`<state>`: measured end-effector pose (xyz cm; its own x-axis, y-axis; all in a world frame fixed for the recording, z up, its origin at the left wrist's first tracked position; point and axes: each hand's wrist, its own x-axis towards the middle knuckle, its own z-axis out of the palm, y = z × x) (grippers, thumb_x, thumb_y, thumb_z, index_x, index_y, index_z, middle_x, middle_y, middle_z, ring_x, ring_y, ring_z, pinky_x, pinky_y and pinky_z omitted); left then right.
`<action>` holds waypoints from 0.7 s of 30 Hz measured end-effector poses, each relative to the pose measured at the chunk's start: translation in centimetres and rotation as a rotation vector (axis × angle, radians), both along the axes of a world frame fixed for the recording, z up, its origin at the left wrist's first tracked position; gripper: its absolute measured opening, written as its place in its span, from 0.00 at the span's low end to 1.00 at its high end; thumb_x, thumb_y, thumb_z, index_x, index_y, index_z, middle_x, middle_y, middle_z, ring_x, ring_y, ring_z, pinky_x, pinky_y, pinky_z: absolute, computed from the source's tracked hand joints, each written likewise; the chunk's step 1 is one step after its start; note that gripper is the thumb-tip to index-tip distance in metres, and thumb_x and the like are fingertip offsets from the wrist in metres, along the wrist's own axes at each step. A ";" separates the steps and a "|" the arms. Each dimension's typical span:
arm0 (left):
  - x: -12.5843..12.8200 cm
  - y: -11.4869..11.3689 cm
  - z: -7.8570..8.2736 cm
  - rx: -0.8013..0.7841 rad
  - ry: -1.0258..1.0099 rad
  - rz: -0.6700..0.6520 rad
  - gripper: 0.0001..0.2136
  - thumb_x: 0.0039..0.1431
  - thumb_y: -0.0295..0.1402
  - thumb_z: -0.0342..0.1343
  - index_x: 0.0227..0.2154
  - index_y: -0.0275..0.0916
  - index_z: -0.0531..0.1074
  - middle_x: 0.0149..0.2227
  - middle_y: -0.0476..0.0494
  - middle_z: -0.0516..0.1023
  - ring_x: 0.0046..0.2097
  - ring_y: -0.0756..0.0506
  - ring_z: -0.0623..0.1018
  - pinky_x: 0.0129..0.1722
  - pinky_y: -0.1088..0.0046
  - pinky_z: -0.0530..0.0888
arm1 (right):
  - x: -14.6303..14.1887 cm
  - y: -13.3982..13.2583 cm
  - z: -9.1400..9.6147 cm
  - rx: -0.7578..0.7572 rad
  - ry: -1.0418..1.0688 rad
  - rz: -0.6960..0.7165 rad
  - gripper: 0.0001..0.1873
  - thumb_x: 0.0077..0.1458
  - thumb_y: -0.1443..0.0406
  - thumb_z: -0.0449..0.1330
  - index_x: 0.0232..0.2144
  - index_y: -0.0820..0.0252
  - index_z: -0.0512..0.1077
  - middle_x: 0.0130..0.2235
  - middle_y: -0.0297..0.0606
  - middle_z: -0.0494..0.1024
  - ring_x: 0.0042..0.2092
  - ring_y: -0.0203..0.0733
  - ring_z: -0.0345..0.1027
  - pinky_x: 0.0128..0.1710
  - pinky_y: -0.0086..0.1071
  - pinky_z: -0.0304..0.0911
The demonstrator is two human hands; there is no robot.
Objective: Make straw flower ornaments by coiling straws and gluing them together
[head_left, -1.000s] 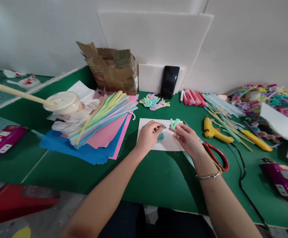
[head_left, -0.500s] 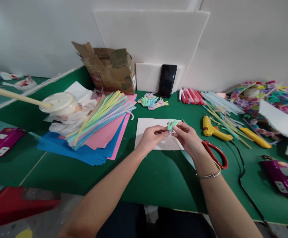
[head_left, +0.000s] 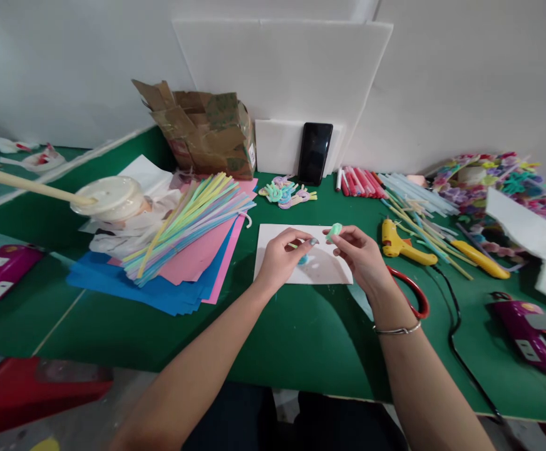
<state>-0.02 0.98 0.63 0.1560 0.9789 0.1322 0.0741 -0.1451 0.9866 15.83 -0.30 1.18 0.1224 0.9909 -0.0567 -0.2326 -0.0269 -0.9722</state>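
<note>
My right hand (head_left: 360,254) pinches a small bent green straw piece (head_left: 334,232) above a white sheet (head_left: 334,272) on the green table. My left hand (head_left: 282,254) is beside it, fingers curled in a pinch over a small blue coiled piece (head_left: 303,259) lying on the sheet; what the fingertips hold is too small to make out. The two hands are a few centimetres apart. A bracelet circles my right wrist.
Left of the sheet lie coloured paper sheets (head_left: 179,282) topped with long pastel straws (head_left: 191,216). Behind are a cardboard box (head_left: 207,131), a phone (head_left: 315,153) and looped straw pieces (head_left: 287,193). On the right lie a yellow glue gun (head_left: 402,244), red-handled scissors (head_left: 411,294), markers and straws.
The hands came together half a second ago around the green piece, then drew apart. The right hand keeps the green piece, now folded smaller; the left hand dropped back over the blue coil.
</note>
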 end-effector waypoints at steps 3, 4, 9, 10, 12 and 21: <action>0.0 0.0 -0.1 0.018 -0.060 -0.032 0.03 0.51 0.29 0.55 0.28 0.38 0.73 0.36 0.44 0.77 0.35 0.50 0.75 0.35 0.75 0.71 | 0.1 0.3 -0.1 -0.020 0.036 -0.141 0.14 0.33 0.61 0.70 0.23 0.58 0.71 0.31 0.32 0.79 0.29 0.31 0.68 0.23 0.23 0.60; 0.1 -0.1 -0.1 0.002 -0.088 -0.055 0.04 0.52 0.30 0.54 0.28 0.38 0.73 0.35 0.44 0.78 0.34 0.50 0.75 0.34 0.75 0.71 | 0.3 0.5 -0.1 -0.018 0.062 -0.199 0.14 0.33 0.62 0.70 0.24 0.58 0.70 0.31 0.32 0.79 0.29 0.32 0.69 0.23 0.23 0.60; 0.4 -0.9 0.6 -0.064 -0.129 -0.205 0.04 0.53 0.31 0.55 0.27 0.37 0.72 0.30 0.44 0.78 0.33 0.49 0.77 0.33 0.74 0.72 | 2.1 0.8 0.0 0.041 0.164 -0.502 0.16 0.31 0.63 0.70 0.23 0.57 0.68 0.31 0.29 0.79 0.31 0.31 0.71 0.23 0.22 0.61; 0.5 -1.3 0.7 -0.052 -0.103 -0.257 0.03 0.53 0.29 0.55 0.27 0.37 0.73 0.30 0.45 0.78 0.34 0.49 0.77 0.35 0.74 0.72 | 2.6 0.9 0.1 0.049 0.165 -0.534 0.15 0.31 0.63 0.70 0.23 0.57 0.68 0.31 0.29 0.78 0.31 0.31 0.71 0.23 0.21 0.61; 0.8 -2.0 0.9 -0.023 -0.018 -0.427 0.04 0.53 0.28 0.55 0.27 0.38 0.74 0.29 0.46 0.79 0.34 0.49 0.77 0.37 0.75 0.72 | 3.2 0.9 0.1 0.067 0.169 -0.578 0.15 0.31 0.63 0.70 0.23 0.57 0.68 0.31 0.28 0.78 0.31 0.30 0.70 0.24 0.21 0.62; 1.8 -3.2 -0.5 0.021 0.301 -0.847 0.06 0.55 0.29 0.54 0.32 0.36 0.76 0.32 0.46 0.79 0.34 0.50 0.77 0.36 0.78 0.70 | 1.5 1.5 -2.2 -0.166 0.254 -0.023 0.16 0.30 0.61 0.72 0.22 0.57 0.71 0.28 0.30 0.78 0.32 0.34 0.73 0.42 0.29 0.68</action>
